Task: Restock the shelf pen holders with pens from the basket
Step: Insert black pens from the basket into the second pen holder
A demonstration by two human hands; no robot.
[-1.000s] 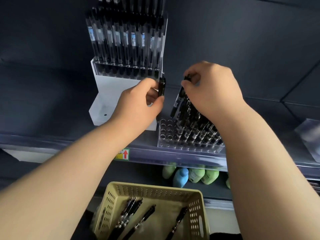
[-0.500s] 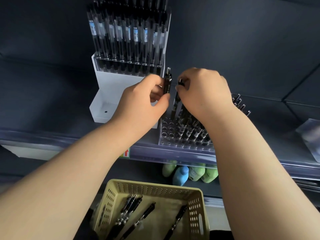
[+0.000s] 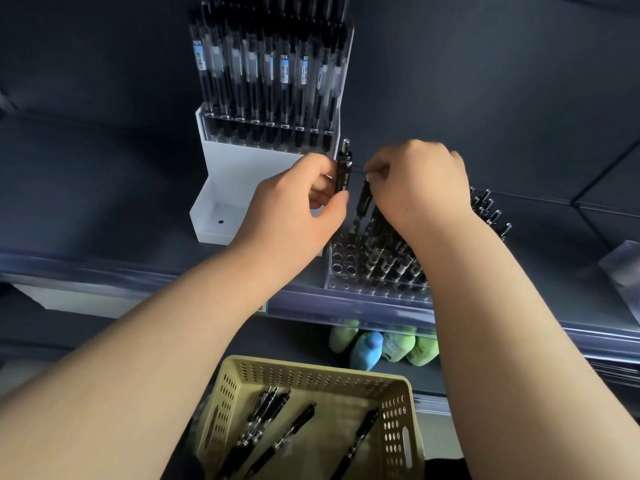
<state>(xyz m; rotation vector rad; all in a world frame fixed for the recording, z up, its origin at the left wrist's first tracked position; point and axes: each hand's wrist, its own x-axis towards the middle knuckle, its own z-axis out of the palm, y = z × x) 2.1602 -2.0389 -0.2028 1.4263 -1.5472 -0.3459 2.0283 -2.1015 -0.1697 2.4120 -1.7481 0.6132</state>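
Note:
My left hand point(image 3: 294, 206) grips a black pen point(image 3: 344, 168) upright, just left of the clear pen holder point(image 3: 349, 268) on the shelf. My right hand point(image 3: 419, 181) pinches the top of another black pen point(image 3: 362, 206) that slants down into the holder's left side. The holder's right part is filled with black pens; several holes on its left are bare. Below, a yellow perforated basket point(image 3: 394, 420) holds several loose black pens point(image 3: 277, 441).
A white stand point(image 3: 225, 202) packed with upright clear-barrel pens sits at the back left of the shelf. The shelf's front rail point(image 3: 138, 271) runs across. Green and blue bottles point(image 3: 370, 348) stand on the lower shelf. Clear packaging point(image 3: 623, 268) lies at the right.
Both hands shifted slightly lower in view. The left hand raised its pen upright. The right hand's pen has gone down towards the holder's holes.

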